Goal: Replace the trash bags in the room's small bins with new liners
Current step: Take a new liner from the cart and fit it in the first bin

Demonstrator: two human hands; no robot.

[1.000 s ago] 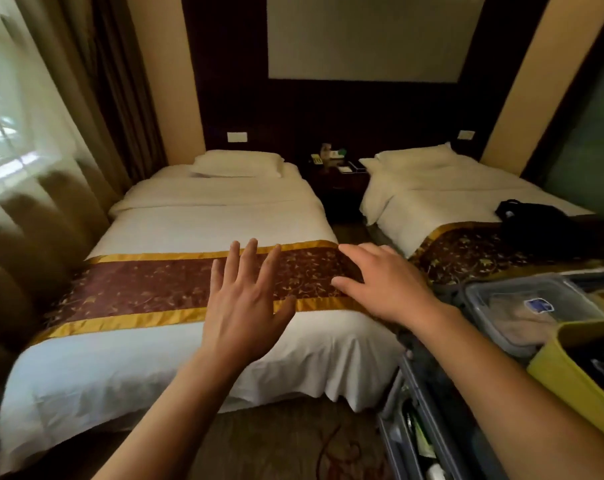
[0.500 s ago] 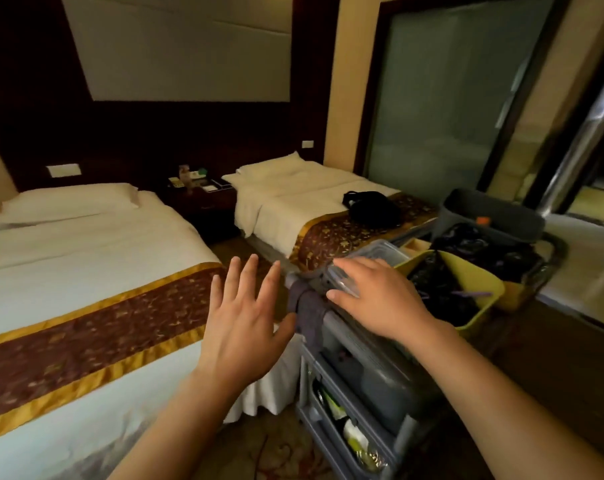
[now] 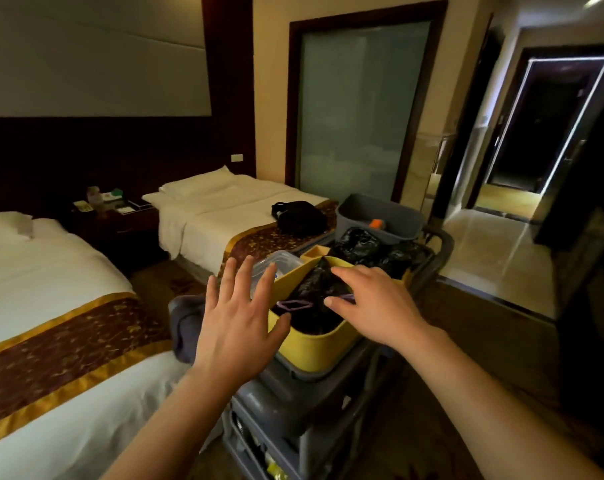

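A grey housekeeping cart [image 3: 293,403] stands in front of me. On its top sits a yellow tub [image 3: 311,348] holding black trash bags [image 3: 311,292] with purple drawstrings. More black bags [image 3: 359,244] lie piled behind it. My left hand [image 3: 238,323] hovers open, fingers spread, at the tub's left rim. My right hand [image 3: 373,303] is open above the bags in the tub, fingers just over them, holding nothing. No small bin shows in view.
A grey tub [image 3: 380,216] and a clear lidded box [image 3: 279,265] share the cart top. Two beds stand left and behind: the near bed [image 3: 51,306] and the far bed [image 3: 224,216] with a black bag [image 3: 300,216]. A nightstand [image 3: 117,216] is between them. A doorway [image 3: 535,168] opens right.
My view has swung right from the beds to the cart. Both hands stay open; the right one has come over the yellow tub's black bags.
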